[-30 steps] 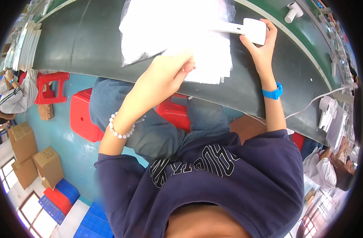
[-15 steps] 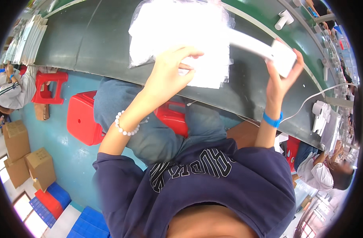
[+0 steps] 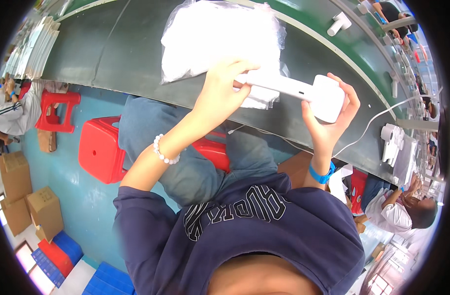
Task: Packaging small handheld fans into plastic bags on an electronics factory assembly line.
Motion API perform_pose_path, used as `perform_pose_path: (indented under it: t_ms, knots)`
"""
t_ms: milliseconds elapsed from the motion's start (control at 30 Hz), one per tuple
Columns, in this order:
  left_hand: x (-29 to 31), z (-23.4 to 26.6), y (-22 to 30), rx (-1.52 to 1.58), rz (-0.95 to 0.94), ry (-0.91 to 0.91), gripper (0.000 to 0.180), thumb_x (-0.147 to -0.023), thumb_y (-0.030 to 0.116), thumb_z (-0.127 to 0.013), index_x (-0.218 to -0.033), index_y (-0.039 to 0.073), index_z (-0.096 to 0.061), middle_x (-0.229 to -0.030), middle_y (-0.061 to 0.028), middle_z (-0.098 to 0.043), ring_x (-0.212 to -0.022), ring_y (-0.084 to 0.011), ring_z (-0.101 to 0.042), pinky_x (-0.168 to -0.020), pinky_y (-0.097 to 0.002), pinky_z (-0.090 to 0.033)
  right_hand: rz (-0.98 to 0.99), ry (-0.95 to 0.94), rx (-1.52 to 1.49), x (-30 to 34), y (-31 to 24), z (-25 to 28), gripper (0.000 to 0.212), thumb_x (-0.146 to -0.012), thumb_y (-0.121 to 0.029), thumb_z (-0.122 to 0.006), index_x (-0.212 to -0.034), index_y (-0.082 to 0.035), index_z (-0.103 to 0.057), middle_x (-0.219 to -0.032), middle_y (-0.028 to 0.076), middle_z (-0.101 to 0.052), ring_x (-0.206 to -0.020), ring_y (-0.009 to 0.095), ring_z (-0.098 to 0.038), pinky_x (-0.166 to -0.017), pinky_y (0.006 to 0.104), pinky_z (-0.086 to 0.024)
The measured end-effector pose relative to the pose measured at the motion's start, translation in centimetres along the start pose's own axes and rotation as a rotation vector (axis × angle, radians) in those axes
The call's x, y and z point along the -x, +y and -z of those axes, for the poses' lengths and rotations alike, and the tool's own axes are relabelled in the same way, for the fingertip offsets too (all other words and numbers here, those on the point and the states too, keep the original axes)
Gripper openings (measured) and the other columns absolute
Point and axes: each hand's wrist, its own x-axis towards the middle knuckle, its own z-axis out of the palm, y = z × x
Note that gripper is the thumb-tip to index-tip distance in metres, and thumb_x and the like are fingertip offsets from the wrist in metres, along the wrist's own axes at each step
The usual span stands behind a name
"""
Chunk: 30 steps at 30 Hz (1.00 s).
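A white device with a long straight handle (image 3: pixel 284 86) and a rounded square head (image 3: pixel 327 98) is stretched between my two hands, lying nearly level above the dark bench. My left hand (image 3: pixel 224 88), with a beaded bracelet at the wrist, pinches the handle's free end between thumb and fingers. Around the square head curl the thumb and fingers of my right hand (image 3: pixel 333 128), which wears a blue wristband. Behind the left hand a clear plastic bag (image 3: pixel 220 39) of bright white contents lies on the bench; glare hides what they are.
The dark bench (image 3: pixel 131 49) borders a green conveyor strip (image 3: pixel 367 64) carrying a white handled part (image 3: pixel 339 23). A white cable (image 3: pixel 370 125) crosses the right side, near stacked white parts (image 3: pixel 392 142). Red stools (image 3: pixel 99 150) and cartons (image 3: pixel 45 211) stand at left. Co-workers sit on both sides.
My right hand has brought the device left and lower, toward my left hand. The handle's end, then apart from my left hand, is now between its fingers.
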Motion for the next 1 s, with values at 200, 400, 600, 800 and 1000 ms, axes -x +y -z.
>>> perform_pose_path:
  t_ms: [200,400,600,800,1000]
  knots:
    - [0.0,-0.6,-0.2,0.102,-0.07,-0.059,0.05,-0.073,-0.01,-0.065,-0.121,0.003,-0.061,-0.124,-0.0103,-0.055,-0.106,-0.0193,-0.061,-0.077,-0.0266,-0.06,0.08,0.013,0.259,-0.1,-0.7,0.0,0.07,-0.067,-0.001,-0.078,-0.128,-0.005,-0.043,-0.128,0.016,-0.05,-0.113,0.024,-0.053,-0.097,0.0358,-0.043]
    - [0.1,-1.8,0.5,0.148,-0.189,-0.179,0.053,-0.071,-0.007,-0.062,-0.123,0.002,-0.056,-0.121,-0.0151,-0.053,-0.108,-0.0301,-0.058,-0.085,-0.0331,-0.054,-0.298,-0.035,-0.003,0.6,-3.6,-2.4,0.056,-0.081,-0.009,-0.067,-0.13,-0.005,-0.041,-0.12,0.01,-0.05,-0.108,0.021,-0.054,-0.087,0.0341,-0.047]
    - [0.1,-1.2,1.7,0.399,-0.04,-0.223,0.062,-0.068,-0.007,-0.062,-0.128,0.002,-0.053,-0.125,-0.0147,-0.05,-0.109,-0.0255,-0.057,-0.083,-0.0291,-0.055,-0.558,-0.114,-0.573,0.5,-3.5,-2.0,0.041,-0.091,-0.012,-0.051,-0.13,-0.004,-0.039,-0.117,0.01,-0.051,-0.105,0.018,-0.055,-0.075,0.0289,-0.051]
    - [0.4,0.1,2.7,0.626,0.021,-0.242,0.067,-0.07,-0.007,-0.062,-0.135,0.005,-0.05,-0.132,-0.0131,-0.046,-0.114,-0.0201,-0.055,-0.079,-0.0247,-0.057,-0.39,-0.263,-0.291,-0.8,-4.5,-1.4,0.041,-0.087,-0.005,-0.056,-0.128,0.0,-0.05,-0.124,0.01,-0.053,-0.118,0.018,-0.05,-0.087,0.034,-0.049]
    - [-0.2,0.0,3.4,0.443,-0.187,-0.214,0.068,-0.07,-0.014,-0.063,-0.135,0.004,-0.051,-0.136,-0.0123,-0.045,-0.123,-0.0234,-0.051,-0.076,-0.024,-0.057,-0.353,-0.194,-0.204,-0.9,-4.7,-2.8,0.056,-0.078,0.0,-0.071,-0.13,-0.007,-0.052,-0.127,0.008,-0.045,-0.11,0.018,-0.051,-0.086,0.0332,-0.053]
